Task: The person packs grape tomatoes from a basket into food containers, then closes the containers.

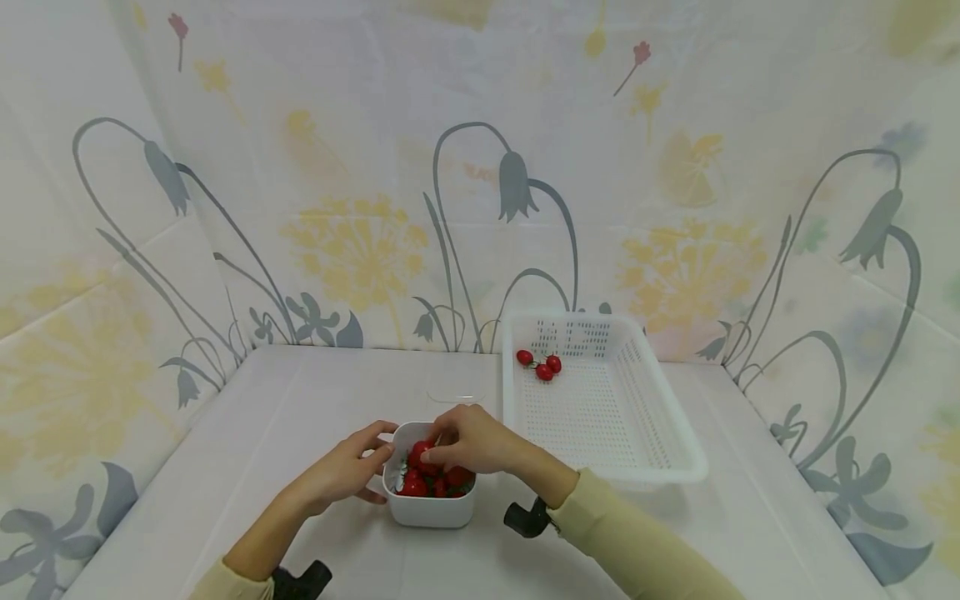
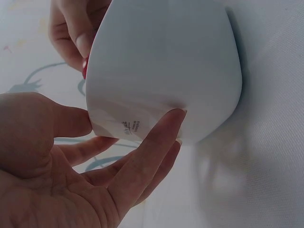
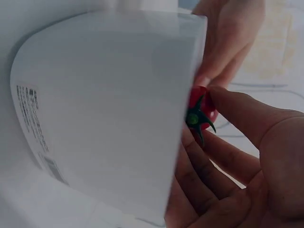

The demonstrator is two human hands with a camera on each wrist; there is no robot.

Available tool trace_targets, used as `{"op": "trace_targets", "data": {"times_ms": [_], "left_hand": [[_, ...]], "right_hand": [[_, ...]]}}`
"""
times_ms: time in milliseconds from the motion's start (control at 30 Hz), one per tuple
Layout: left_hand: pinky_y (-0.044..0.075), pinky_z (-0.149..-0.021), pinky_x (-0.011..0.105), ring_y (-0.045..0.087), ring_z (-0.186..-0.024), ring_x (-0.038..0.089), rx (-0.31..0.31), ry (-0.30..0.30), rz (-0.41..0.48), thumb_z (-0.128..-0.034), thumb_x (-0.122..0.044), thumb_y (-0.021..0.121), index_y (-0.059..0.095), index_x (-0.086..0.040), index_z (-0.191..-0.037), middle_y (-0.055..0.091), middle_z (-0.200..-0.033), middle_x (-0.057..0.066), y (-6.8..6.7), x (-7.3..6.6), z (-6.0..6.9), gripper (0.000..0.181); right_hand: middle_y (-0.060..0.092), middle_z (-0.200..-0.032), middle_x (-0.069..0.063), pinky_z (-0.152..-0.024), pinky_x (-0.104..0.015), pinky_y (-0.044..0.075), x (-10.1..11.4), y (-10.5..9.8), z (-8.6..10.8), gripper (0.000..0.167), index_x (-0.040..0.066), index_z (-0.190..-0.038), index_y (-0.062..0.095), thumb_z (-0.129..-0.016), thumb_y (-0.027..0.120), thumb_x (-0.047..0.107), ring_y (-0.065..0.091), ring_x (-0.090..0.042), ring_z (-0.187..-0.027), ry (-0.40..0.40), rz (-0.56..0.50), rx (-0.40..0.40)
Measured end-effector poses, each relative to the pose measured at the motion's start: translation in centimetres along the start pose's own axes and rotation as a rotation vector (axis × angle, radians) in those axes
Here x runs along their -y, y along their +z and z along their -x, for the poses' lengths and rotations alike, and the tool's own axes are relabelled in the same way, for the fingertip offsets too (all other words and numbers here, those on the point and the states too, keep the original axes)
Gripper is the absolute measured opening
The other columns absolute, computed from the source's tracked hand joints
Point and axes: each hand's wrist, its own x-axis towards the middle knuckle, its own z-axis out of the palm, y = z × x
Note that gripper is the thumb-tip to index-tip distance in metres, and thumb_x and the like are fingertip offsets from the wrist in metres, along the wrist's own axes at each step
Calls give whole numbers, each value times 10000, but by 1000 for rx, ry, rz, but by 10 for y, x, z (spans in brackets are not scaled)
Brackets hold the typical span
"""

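Observation:
A small white box (image 1: 432, 510) with rounded corners stands on the table, holding several red tomatoes (image 1: 413, 484) with green stems. At its left side, my left hand (image 1: 339, 473) touches the outer wall with spread, fairly straight fingers; in the left wrist view the thumb lies at the rim. My right hand (image 1: 474, 440) reaches over the box's right rim. Between its thumb and fingers it pinches a red tomato (image 3: 195, 95) with a green star-shaped calyx, level with the rim in the right wrist view. The right fingertips are partly hidden in the head view.
A white perforated plastic basket (image 1: 678, 417) stands to the right, behind the right forearm. Three small tomatoes (image 1: 544, 372) lie in its far left corner. Behind the box a thin clear outline (image 1: 456, 401) shows on the white table (image 1: 315, 383). A flower-printed cloth (image 1: 360, 167) hangs behind.

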Motion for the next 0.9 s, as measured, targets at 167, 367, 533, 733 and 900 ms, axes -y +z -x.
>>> {"op": "trace_targets", "data": {"times_ms": [167, 367, 533, 733, 900], "left_hand": [[647, -675, 473, 629, -1046, 360, 13, 8, 9, -1070, -156, 516, 470, -80, -1448, 540, -1338, 242, -1, 0, 0, 388], [647, -678, 475, 629, -1031, 345, 26, 19, 19, -1073, -164, 513, 463, -73, -1452, 531, -1341, 251, -2, 1, 0, 393], [648, -689, 478, 633, -1011, 312, 44, 35, 29, -1081, -165, 495, 449, -64, -1464, 525, -1350, 266, -3, 1, 1, 399], [648, -686, 477, 634, -1006, 302, 36, 31, 23, -1081, -162, 494, 452, -64, -1461, 532, -1340, 261, -3, 0, 1, 395], [647, -684, 478, 641, -1008, 305, 32, 19, 19, -1079, -165, 497, 455, -65, -1459, 539, -1335, 255, -2, 0, 1, 395]], "right_hand": [[733, -888, 34, -651, -185, 575, 1, 14, -8, 218, 70, -1072, 767, -925, 774, 230, 638, -61, -737, 4, 102, -22], [708, -867, 113, -621, -199, 514, 1, 28, -13, 203, 148, -1056, 770, -917, 779, 296, 589, -8, -751, 8, 290, -55], [675, -825, 122, -584, -210, 492, 3, 30, -10, 177, 150, -1029, 756, -918, 780, 285, 569, -12, -726, 0, 344, -55], [709, -867, 64, -624, -167, 523, 8, 21, -5, 206, 80, -1085, 749, -923, 776, 204, 602, -12, -740, -25, 258, -30], [745, -971, 14, -690, -156, 537, 12, 9, 4, 228, 70, -1139, 745, -932, 757, 165, 625, -32, -800, -84, 212, -15]]}}
